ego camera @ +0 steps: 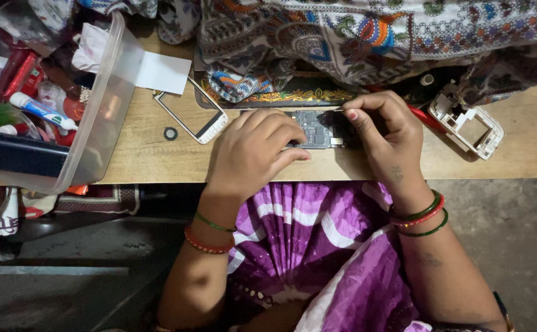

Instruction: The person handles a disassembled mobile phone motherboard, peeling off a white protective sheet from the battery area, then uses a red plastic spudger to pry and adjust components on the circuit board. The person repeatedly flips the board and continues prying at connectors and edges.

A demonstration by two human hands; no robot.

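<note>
The board (315,129) under both hands looks like matt grey metal and circuitry. The table (151,154) is pale, matt wood with a visible grain. At nine o'clock the tub (99,104) is clear, glossy plastic. The frame (191,110) and shell (468,126) look like smooth white plastic. At twelve o'clock lies patterned cloth (373,37).
</note>
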